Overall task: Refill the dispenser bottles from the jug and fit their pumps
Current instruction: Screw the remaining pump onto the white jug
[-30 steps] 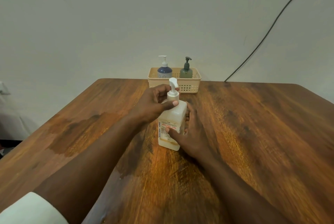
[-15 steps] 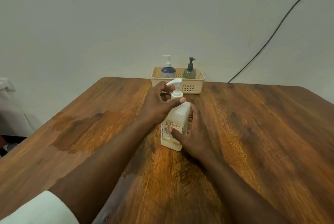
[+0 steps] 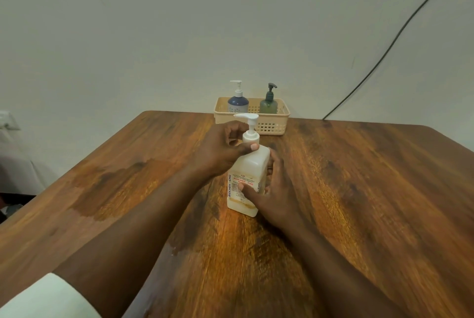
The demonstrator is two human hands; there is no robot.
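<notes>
A white rectangular dispenser bottle [image 3: 250, 166] with a red and blue label stands upright at the middle of the wooden table [image 3: 359, 189]. A white pump [image 3: 247, 122] sits in its neck, nozzle pointing left. My left hand [image 3: 220, 153] grips the pump's collar between thumb and fingers. My right hand [image 3: 274, 194] holds the bottle's body from the right, thumb across the label. A dark blue bottle [image 3: 238, 103] with a white pump and a green bottle [image 3: 268, 104] with a dark pump stand in a beige basket [image 3: 272, 125] at the far edge. No jug is in view.
A darker patch [image 3: 110, 184] marks the table's left side, and a small wet-looking spot [image 3: 175, 249] lies near my left forearm. A black cable [image 3: 384, 53] runs down the wall at the right. The table's far edge meets the wall behind the basket.
The pump's nozzle has turned from facing away to pointing left as my left hand twisted the collar. My right hand has kept its hold on the bottle.
</notes>
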